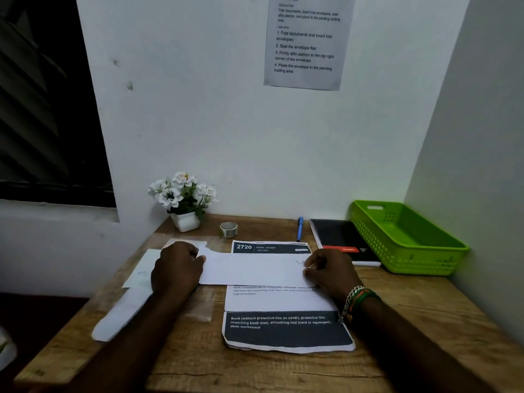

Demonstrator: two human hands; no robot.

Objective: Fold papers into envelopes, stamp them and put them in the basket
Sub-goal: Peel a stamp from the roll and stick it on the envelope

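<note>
White folded paper (252, 269) lies crosswise on a wooden desk (411, 307), long axis running left-right betw. the person's two hands, on top of a printed sheet (286, 330). Left hand (177, 269), fingers curled, knuckles up, clamps the strip's left end; whether the thumb is under the paper can't be told. Right hand (329, 272) pinches the right end, thumb and fingertips closed on the edge. Both hands touch it, neither nearer. Judged: fold in progress, next crease likely runs along that long axis, w/ the strip kept square. More white papers (141, 272) lie left of the left hand. At back: flower pot (184, 202), tape roll (228, 229), blue pen (300, 228), black notebook (340, 239). Green basket (408, 239) sits at right rear by the wall, well apart from the paper, on the right hand's side. Instruction notice (307, 41) on white wall.
</note>
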